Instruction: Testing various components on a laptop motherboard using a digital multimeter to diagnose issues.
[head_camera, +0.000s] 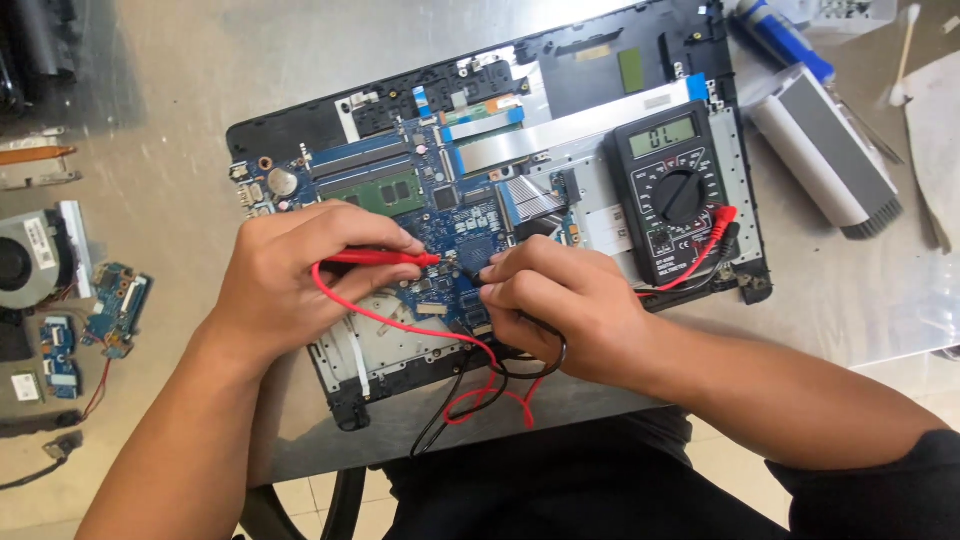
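Observation:
An opened laptop base (300, 125) lies on the metal table with its blue mainboard (455, 215) bare. My left hand (290, 275) holds a red test probe (385, 258), tip pointing right onto the mainboard. My right hand (560, 300) holds a black probe (478, 272), mostly hidden by the fingers, its tip touching the board close to the red tip. A black multimeter (675, 190) rests on the laptop's right side, its screen lit. Red and black leads (490, 385) loop from the probes over the table's front edge and back to the meter.
At the left edge lie a cooling fan (30, 260), small blue circuit boards (115, 305) and a loose cable (55, 450). To the right of the laptop sit a grey and white block-shaped device (825, 155), a blue-capped tube (785, 35) and a cotton swab (905, 50).

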